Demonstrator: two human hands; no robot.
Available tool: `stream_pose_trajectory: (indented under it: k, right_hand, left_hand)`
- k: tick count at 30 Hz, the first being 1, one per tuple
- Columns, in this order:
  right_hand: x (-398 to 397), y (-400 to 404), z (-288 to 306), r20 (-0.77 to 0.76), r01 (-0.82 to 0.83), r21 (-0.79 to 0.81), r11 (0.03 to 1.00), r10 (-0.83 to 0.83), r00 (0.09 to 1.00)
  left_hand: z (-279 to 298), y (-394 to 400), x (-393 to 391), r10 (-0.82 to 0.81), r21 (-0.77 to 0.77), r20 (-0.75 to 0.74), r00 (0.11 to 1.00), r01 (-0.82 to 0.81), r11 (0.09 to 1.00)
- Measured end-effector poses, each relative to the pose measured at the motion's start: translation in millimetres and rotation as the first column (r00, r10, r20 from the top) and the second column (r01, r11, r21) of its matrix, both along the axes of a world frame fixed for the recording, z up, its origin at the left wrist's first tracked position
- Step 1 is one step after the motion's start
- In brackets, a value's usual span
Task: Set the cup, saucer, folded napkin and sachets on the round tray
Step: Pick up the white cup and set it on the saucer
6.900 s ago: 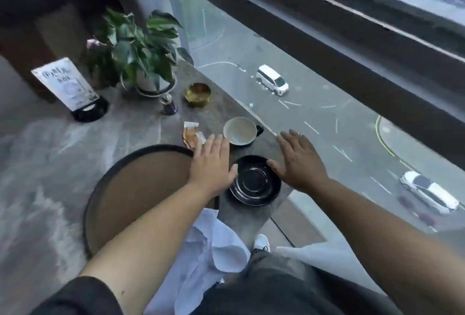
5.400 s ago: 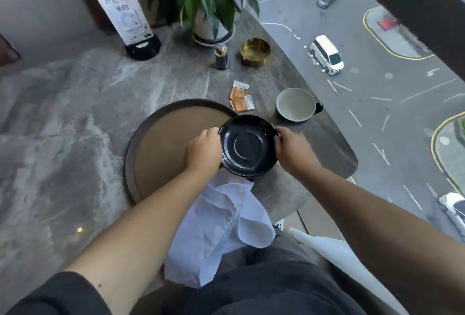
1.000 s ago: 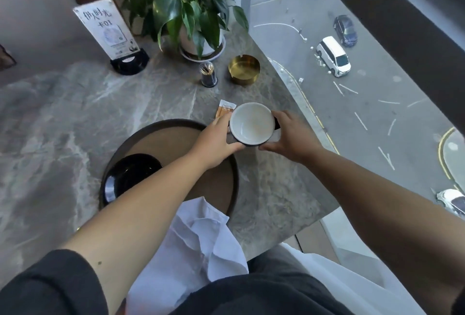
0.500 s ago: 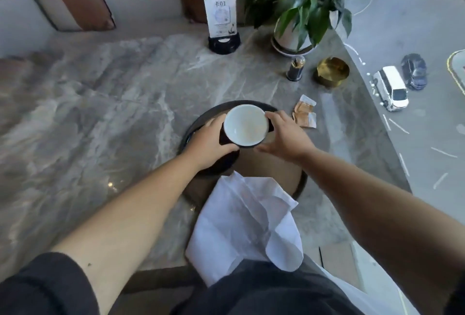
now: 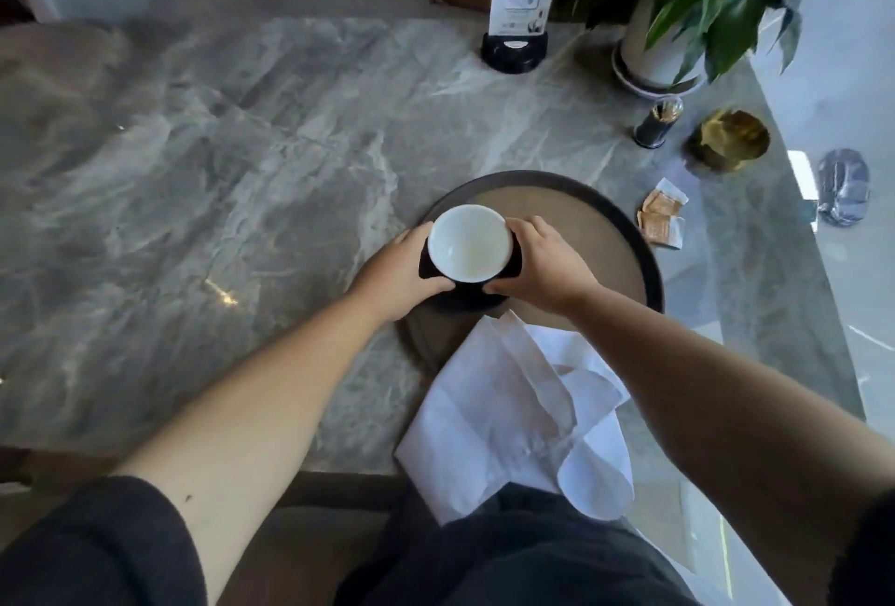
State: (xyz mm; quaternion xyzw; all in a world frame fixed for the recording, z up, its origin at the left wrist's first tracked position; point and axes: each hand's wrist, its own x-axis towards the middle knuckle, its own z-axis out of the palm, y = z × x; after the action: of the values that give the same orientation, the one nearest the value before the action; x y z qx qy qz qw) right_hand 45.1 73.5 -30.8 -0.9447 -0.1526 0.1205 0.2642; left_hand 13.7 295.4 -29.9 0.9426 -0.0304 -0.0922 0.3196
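Note:
A cup (image 5: 469,248), white inside and black outside, is held from both sides over the black saucer (image 5: 465,301) on the left part of the round tray (image 5: 595,237). My left hand (image 5: 398,272) grips its left wall and my right hand (image 5: 542,266) its right wall. Whether the cup touches the saucer is hidden by my hands. A crumpled white napkin (image 5: 523,416) lies over the tray's near rim and hangs off the table edge. Two orange sachets (image 5: 662,215) lie on the table just right of the tray.
On the grey marble table (image 5: 218,179) stand a table-number sign (image 5: 519,0), a potted plant (image 5: 678,14), a small dark toothpick holder (image 5: 657,123) and a gold ashtray (image 5: 730,140). The table's right edge borders a window with a street far below.
Both hands carried the cup from the table at the tray's right to above the saucer on the tray. Before that the saucer was moved onto the tray. The camera turned left.

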Motion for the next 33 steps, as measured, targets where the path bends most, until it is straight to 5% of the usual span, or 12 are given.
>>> stream_pose_trajectory:
  k: [33]
  right_hand:
    - [-0.1, -1.1, -14.0, 0.013, 0.023, -0.031, 0.999, -0.023, 1.000]
  left_hand:
    - [-13.3, 3.6, 3.4, -0.034, 0.021, -0.009, 0.999, 0.034, 0.999]
